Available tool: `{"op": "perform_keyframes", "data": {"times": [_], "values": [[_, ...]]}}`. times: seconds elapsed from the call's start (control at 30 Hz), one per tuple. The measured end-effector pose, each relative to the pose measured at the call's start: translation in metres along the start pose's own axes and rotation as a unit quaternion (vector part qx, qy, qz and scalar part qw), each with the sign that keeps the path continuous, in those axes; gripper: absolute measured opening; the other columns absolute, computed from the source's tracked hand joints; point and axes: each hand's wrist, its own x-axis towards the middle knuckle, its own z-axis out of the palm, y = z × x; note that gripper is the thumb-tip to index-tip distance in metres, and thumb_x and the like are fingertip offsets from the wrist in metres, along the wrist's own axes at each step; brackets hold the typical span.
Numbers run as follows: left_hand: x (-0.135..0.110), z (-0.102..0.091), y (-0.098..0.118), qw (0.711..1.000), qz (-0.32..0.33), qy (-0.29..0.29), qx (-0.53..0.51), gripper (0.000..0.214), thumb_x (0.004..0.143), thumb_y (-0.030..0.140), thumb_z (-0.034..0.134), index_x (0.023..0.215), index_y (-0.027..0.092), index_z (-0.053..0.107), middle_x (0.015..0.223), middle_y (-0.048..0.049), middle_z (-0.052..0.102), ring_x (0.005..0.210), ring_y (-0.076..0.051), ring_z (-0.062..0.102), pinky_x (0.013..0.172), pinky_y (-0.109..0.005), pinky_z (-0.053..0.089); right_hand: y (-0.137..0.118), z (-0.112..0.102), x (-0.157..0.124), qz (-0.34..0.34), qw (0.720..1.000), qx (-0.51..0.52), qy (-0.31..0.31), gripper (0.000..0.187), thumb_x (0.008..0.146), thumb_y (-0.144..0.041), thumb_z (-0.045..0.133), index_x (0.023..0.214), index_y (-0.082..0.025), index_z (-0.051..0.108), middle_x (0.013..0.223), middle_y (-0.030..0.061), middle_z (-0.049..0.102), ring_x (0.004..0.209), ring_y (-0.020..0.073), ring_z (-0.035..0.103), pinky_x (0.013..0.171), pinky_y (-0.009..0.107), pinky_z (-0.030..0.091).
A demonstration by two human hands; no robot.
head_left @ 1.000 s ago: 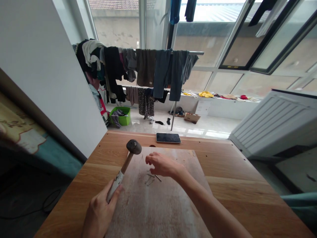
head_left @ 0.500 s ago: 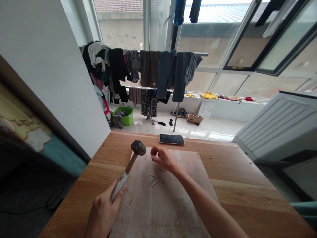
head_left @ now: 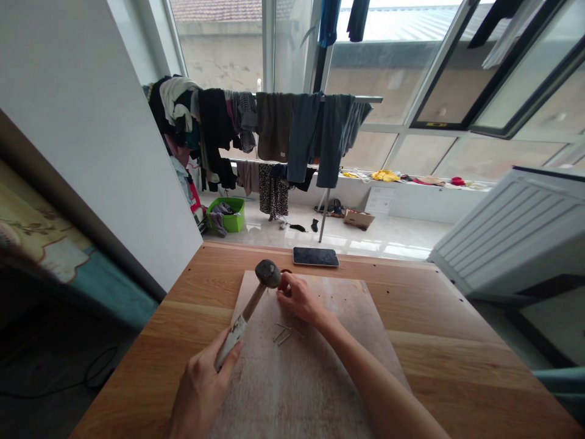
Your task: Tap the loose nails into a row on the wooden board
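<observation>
My left hand point(head_left: 201, 384) grips the wooden handle of a hammer point(head_left: 253, 299), whose dark head hovers near the far left part of a pale wooden board point(head_left: 311, 378) lying on the table point(head_left: 457, 347). My right hand point(head_left: 297, 296) is pinched shut just right of the hammer head, fingertips on the board; what it pinches is too small to make out. A few loose nails point(head_left: 283, 332) lie on the board just behind that hand.
A dark phone point(head_left: 315, 256) lies flat at the table's far edge. Beyond it stand a rack of hanging clothes point(head_left: 274, 131), a green basket point(head_left: 226, 214) on the floor, and big windows. A white wall point(head_left: 77, 134) rises on the left, a white slatted panel point(head_left: 512, 225) on the right.
My right hand left the nail pile and moved toward the board's far left, closing into a pinch. The hammer head swung right until it sits beside those fingers.
</observation>
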Motion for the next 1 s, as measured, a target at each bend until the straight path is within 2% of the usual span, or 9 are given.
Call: {"op": "perform_keyframes", "data": {"times": [0.2, 0.43, 0.67, 0.77, 0.87, 0.93, 1.0], "values": [[0.002, -0.002, 0.005, 1.000, 0.001, -0.009, -0.004, 0.046, 0.090, 0.054, 0.051, 0.114, 0.023, 0.076, 0.110, -0.0057, 0.079, 0.102, -0.027, 0.075, 0.084, -0.029, 0.061, 0.001, 0.002, -0.001, 0.013, 1.000, 0.021, 0.007, 0.013, 0.081, -0.012, 0.057, 0.089, -0.021, 0.053, 0.081, -0.0013, 0.062, 0.072, 0.0142, 0.059, 0.068, 0.024, 0.044], [0.000, 0.003, 0.004, 1.000, 0.008, -0.009, 0.012, 0.046, 0.090, 0.052, 0.051, 0.118, 0.024, 0.075, 0.112, -0.0065, 0.079, 0.103, -0.028, 0.075, 0.084, -0.031, 0.061, -0.004, 0.000, 0.000, 0.046, 0.999, 0.002, 0.012, 0.017, 0.078, -0.012, 0.058, 0.092, -0.021, 0.053, 0.080, -0.0013, 0.061, 0.071, 0.0154, 0.057, 0.067, 0.026, 0.042], [-0.001, 0.003, 0.010, 0.997, -0.002, -0.041, 0.067, 0.038, 0.093, 0.044, 0.049, 0.118, 0.029, 0.074, 0.113, -0.0043, 0.078, 0.104, -0.028, 0.075, 0.081, -0.030, 0.059, -0.001, 0.001, -0.002, 0.054, 0.999, -0.001, 0.002, 0.039, 0.073, -0.006, 0.060, 0.110, -0.020, 0.055, 0.085, 0.0001, 0.064, 0.076, 0.0168, 0.059, 0.070, 0.026, 0.044], [-0.001, 0.000, 0.011, 0.996, -0.007, -0.036, 0.077, 0.037, 0.093, 0.045, 0.051, 0.117, 0.030, 0.074, 0.109, -0.0037, 0.080, 0.099, -0.028, 0.076, 0.077, -0.029, 0.059, -0.002, -0.011, -0.003, 0.038, 0.999, -0.017, -0.014, 0.047, 0.077, -0.010, 0.064, 0.121, -0.020, 0.052, 0.092, 0.0018, 0.066, 0.082, 0.0175, 0.061, 0.078, 0.029, 0.046], [-0.001, -0.001, 0.008, 0.998, 0.000, -0.008, 0.066, 0.037, 0.091, 0.046, 0.052, 0.115, 0.029, 0.075, 0.106, -0.0039, 0.080, 0.095, -0.027, 0.077, 0.074, -0.028, 0.060, -0.010, -0.036, -0.008, 0.038, 0.996, -0.055, -0.064, 0.034, 0.079, -0.014, 0.064, 0.112, -0.020, 0.058, 0.088, 0.0014, 0.066, 0.082, 0.0170, 0.061, 0.078, 0.029, 0.046], [0.000, 0.000, 0.004, 0.999, 0.004, 0.006, 0.049, 0.039, 0.090, 0.048, 0.052, 0.113, 0.028, 0.076, 0.107, -0.0045, 0.080, 0.096, -0.027, 0.077, 0.075, -0.028, 0.060, -0.018, -0.052, -0.012, 0.054, 0.985, -0.087, -0.136, 0.025, 0.077, -0.014, 0.065, 0.101, -0.019, 0.061, 0.083, 0.0011, 0.065, 0.076, 0.0163, 0.060, 0.070, 0.026, 0.045], [0.001, 0.000, 0.002, 0.999, 0.002, 0.015, 0.037, 0.042, 0.090, 0.052, 0.052, 0.112, 0.026, 0.077, 0.108, -0.0054, 0.080, 0.098, -0.028, 0.076, 0.077, -0.029, 0.061, -0.025, -0.061, -0.018, 0.067, 0.970, -0.130, -0.195, 0.027, 0.072, -0.013, 0.068, 0.098, -0.019, 0.062, 0.083, 0.0023, 0.067, 0.074, 0.0166, 0.059, 0.064, 0.024, 0.041]]}}
